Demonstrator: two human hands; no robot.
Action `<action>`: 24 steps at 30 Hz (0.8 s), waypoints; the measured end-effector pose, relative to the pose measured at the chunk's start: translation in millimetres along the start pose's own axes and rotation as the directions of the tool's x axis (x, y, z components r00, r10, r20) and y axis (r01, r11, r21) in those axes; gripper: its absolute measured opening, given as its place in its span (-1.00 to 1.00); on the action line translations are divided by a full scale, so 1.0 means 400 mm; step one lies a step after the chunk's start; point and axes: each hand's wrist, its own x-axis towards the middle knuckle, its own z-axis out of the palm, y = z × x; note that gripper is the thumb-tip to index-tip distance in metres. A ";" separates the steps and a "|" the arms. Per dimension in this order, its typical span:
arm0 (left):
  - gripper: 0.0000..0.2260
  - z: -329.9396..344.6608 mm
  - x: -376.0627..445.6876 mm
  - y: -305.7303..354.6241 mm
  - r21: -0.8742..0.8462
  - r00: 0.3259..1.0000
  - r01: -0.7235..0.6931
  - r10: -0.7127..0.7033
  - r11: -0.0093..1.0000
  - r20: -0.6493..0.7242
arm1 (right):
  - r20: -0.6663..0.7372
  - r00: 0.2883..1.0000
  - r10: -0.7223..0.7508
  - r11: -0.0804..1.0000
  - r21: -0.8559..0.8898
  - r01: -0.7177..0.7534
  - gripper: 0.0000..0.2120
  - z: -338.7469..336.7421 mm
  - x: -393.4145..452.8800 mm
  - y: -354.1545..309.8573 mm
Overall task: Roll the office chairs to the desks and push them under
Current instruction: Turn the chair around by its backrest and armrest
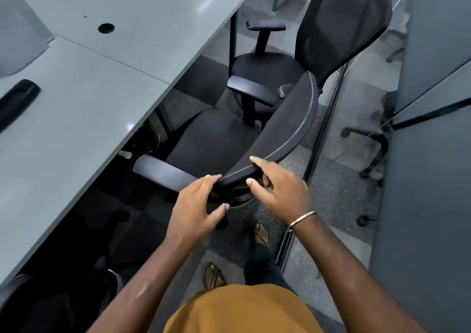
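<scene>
Your left hand (pixel 197 205) sits at the near end of the curved top edge of the nearer office chair's backrest (pixel 280 133), just below the frame's centre. Its fingertips touch the rim, the thumb spread below; the grip is loose, fingers only lightly bent and not wrapped round anything. Your right hand (pixel 280 192), with a metal bangle (pixel 302 218) on the wrist, is beside it on the same rim: the forefinger lies straight along the top edge and the other fingers are relaxed, so that grip is released too.

The nearer office chair (pixel 214 139) stands in mid-frame with its seat partly beneath the edge of the grey worktop (pixel 76 103) that fills the left side. Its left armrest (pixel 163 172) is just outside the worktop's edge.

A second office chair (pixel 351 21) with a mesh back stands beyond it, in the upper middle of the frame, its seat close to the worktop's far corner. The two chairs are just beside each other.

A round cable hole (pixel 106 28) shows in the worktop at upper left. A grey partition (pixel 428 179) runs down the right side.
</scene>
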 end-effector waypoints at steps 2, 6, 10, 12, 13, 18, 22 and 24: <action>-0.44 -0.015 0.008 -0.012 0.082 1.000 -0.013 0.013 0.997 0.003 | -0.033 0.986 -0.163 0.980 -0.122 0.158 -0.51 -0.019 0.020 0.021; -0.63 0.000 0.062 0.017 0.150 1.000 0.011 -0.015 0.989 0.025 | 0.072 0.979 -0.191 0.911 -0.358 0.204 -0.39 -0.096 0.115 0.153; -0.66 0.004 0.088 0.022 0.249 0.997 0.068 -0.071 0.966 0.004 | 0.186 0.973 -0.139 0.897 -0.393 0.203 -0.35 -0.143 0.209 0.221; -0.64 -0.012 0.074 0.010 0.255 0.996 0.086 -0.085 0.963 -0.017 | 0.226 0.957 -0.182 0.890 -0.377 0.258 -0.39 -0.140 0.236 0.216; -0.64 -0.024 0.067 0.002 0.267 0.995 0.097 -0.092 0.959 -0.032 | 0.238 0.945 -0.222 0.890 -0.346 0.296 -0.40 -0.136 0.238 0.208; -0.67 -0.105 0.007 -0.067 0.382 0.989 0.139 -0.111 0.914 -0.095 | 0.158 0.923 -0.352 0.914 -0.154 0.375 -0.35 -0.042 0.157 0.136; -0.69 -0.170 -0.027 -0.129 0.399 0.975 0.209 -0.160 0.893 -0.153 | 0.181 0.915 -0.360 0.918 -0.103 0.382 -0.38 0.042 0.075 0.018; -0.68 -0.189 -0.050 -0.148 0.415 0.971 0.225 -0.169 0.881 -0.168 | 0.252 0.892 -0.374 0.899 -0.138 0.416 -0.37 0.058 0.052 -0.027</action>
